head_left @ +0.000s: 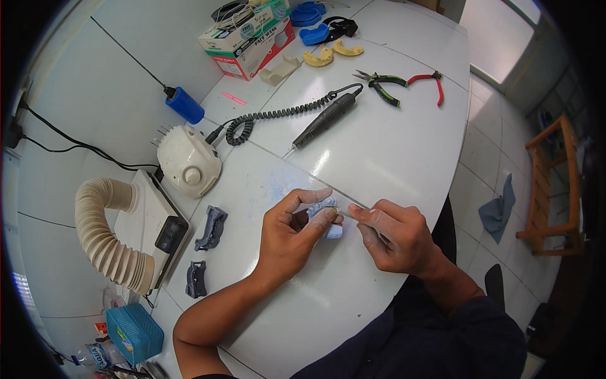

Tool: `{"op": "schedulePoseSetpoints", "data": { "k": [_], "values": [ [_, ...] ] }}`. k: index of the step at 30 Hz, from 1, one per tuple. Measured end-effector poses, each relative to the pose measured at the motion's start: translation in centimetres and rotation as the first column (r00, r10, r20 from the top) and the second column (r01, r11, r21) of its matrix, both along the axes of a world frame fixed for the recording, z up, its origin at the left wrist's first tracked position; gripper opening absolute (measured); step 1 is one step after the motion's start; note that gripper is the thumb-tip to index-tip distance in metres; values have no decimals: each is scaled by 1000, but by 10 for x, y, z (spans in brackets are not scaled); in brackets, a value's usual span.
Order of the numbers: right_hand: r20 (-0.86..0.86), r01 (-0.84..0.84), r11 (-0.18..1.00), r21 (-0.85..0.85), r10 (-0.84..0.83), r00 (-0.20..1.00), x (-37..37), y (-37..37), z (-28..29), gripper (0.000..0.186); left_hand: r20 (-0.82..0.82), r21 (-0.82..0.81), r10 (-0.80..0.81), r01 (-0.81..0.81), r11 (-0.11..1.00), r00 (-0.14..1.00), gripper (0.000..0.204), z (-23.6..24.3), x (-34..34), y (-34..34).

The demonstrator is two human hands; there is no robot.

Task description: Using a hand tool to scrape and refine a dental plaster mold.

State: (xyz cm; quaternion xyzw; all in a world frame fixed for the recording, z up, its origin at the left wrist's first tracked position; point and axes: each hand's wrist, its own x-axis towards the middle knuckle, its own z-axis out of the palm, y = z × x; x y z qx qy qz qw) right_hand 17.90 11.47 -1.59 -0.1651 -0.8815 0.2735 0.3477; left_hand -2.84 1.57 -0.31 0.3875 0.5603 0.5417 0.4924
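Observation:
My left hand [289,228] is closed around a light-blue plaster dental cast [333,231], with its thumb and fingers covering much of it. Close by on the right, my right hand [394,234] has its fingers pinched together, pointing at the cast. Whatever lies between those fingers is too small and too covered to name. Pale dust coats the fingers of both hands, and blue dust [276,185] is scattered on the white table just beyond them.
Beyond my hands lie a black rotary handpiece [325,120] with a coiled cord, pliers [382,87] and yellowish casts [317,57]. To the left are a cream control unit [188,162], a ribbed hose [104,234], dark grey curved pieces [212,227] and a blue basket [135,331]. Boxes [255,49] stand behind.

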Motion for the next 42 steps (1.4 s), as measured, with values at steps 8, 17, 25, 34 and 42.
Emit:
{"op": "schedulePoseSetpoints", "data": {
  "k": [8,17,25,34,42],
  "values": [
    [-19,4,1000,2,-4,1000,-1,-1,9,45,38,71,18,-21,997,999,32,2,2,1],
    [-117,16,989,-145,-33,993,4,-4,2,35,222,78,-51,35,996,974,62,0,-8,0],
    [-207,21,990,-139,-50,977,-11,19,22,22,168,107,-53,35,994,984,66,14,-23,2],
    [-174,-133,945,300,192,966,-111,120,81,15,363,143,39,-97,985,931,56,4,-41,16],
    [-25,-354,857,374,391,920,-150,145,50,16,295,194,190,-254,948,936,43,-2,-38,13]
  ]
}}
